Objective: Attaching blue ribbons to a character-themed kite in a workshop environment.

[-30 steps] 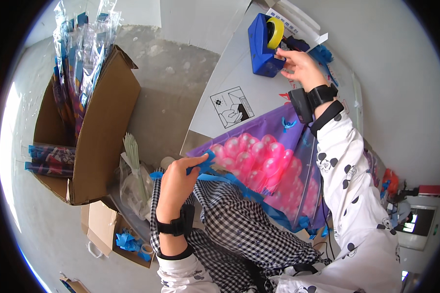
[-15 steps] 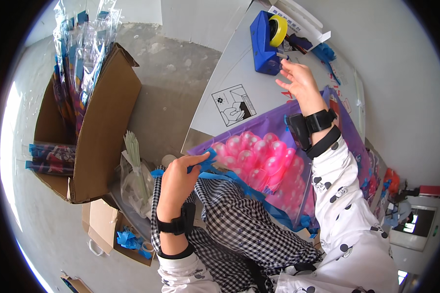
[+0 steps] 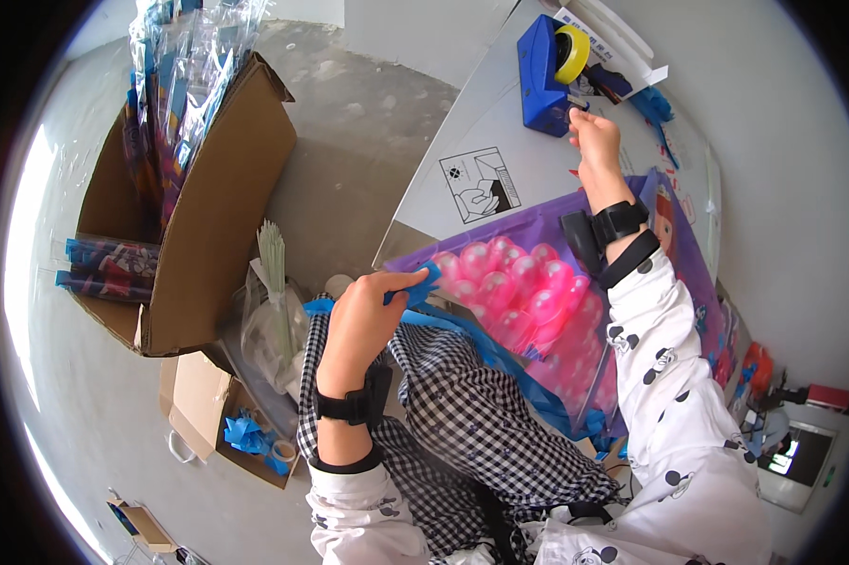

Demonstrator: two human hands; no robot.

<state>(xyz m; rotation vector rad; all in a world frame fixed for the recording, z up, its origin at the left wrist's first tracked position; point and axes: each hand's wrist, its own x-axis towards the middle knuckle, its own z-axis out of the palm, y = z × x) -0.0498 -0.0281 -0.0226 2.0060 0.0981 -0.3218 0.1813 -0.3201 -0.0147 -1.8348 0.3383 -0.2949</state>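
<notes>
Against the grey concrete floor [image 3: 349, 104], a cardboard box [image 3: 231, 207] at far left supports tall wrapped packs [image 3: 198, 85] upright within its walls. To its right, the left hand [image 3: 363, 315] pinches a blue strip [image 3: 426, 282] between thumb and index finger, apparently to steady the adjoining purple printed sheet [image 3: 528, 282], which spans from the checked garment [image 3: 500, 414] to the white surface [image 3: 420, 193]. On that surface, the blue tape dispenser [image 3: 540, 80] stands within reach; the right hand [image 3: 596, 146] narrows its fingertips beside it, though whether they hold anything cannot be confirmed.
</notes>
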